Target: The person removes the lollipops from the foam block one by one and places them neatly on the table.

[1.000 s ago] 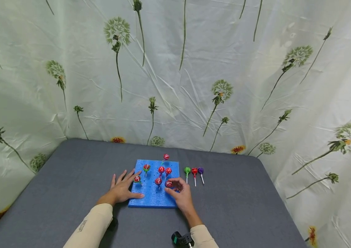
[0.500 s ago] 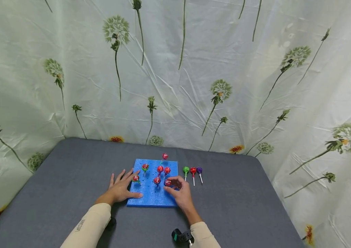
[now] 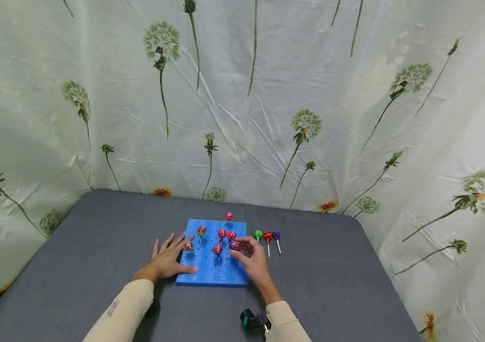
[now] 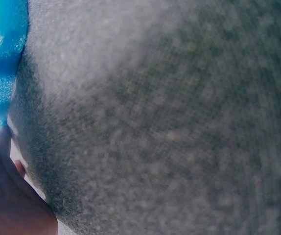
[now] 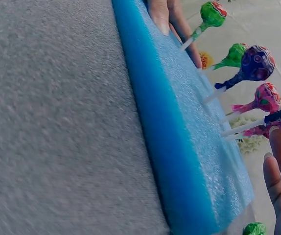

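Flowery cloth (image 3: 234, 109) hangs behind the worktop (image 3: 319, 285). Head view: the left hand (image 3: 167, 262) spreads wide on the board (image 3: 212, 275), maybe to steady it; the right hand (image 3: 255, 262) pinches a lollipop (image 3: 236, 245) over it, grip nearly closed. Left wrist: the board's edge. Right wrist: the stick (image 5: 245, 128) seems to touch the board.

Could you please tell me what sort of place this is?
Probably a small indoor work corner, perhaps screened off for recording: a dandelion-print curtain hangs behind a grey table, where a blue foam board has lollipops stuck in it.
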Demonstrator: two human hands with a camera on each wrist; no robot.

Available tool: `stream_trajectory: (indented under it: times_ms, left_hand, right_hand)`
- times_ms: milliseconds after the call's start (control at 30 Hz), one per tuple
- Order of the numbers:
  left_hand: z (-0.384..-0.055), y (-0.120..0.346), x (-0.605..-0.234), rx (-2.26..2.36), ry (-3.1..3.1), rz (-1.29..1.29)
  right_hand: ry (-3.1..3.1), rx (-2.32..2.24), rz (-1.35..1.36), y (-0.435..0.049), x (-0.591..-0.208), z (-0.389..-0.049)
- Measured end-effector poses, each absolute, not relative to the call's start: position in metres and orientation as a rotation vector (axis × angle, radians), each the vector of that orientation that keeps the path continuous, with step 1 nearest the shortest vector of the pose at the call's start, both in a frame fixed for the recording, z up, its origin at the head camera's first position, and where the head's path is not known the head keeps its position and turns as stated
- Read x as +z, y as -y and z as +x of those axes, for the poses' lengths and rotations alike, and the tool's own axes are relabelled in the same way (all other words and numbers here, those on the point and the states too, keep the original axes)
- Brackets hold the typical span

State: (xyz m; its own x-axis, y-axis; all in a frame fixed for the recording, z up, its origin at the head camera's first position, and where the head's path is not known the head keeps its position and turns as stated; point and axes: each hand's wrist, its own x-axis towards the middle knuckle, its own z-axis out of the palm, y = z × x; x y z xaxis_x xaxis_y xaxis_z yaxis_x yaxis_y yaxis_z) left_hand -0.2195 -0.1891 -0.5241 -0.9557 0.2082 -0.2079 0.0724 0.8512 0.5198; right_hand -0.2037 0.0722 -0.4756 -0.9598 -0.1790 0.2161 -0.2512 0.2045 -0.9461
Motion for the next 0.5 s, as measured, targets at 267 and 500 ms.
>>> stream_trajectory:
  times_ms: [267, 500]
  left_hand:
    - [-0.219, 0.19, -0.524, 0.777, -2.766, 0.202]
    - [-0.219, 0.188, -0.524, 0.766, -2.765, 0.195]
  right_hand:
    - [2.352, 1.894, 0.448, -0.084, -0.474, -0.211]
    - [2.373, 1.875, 0.385, -0.1, -0.483, -0.224]
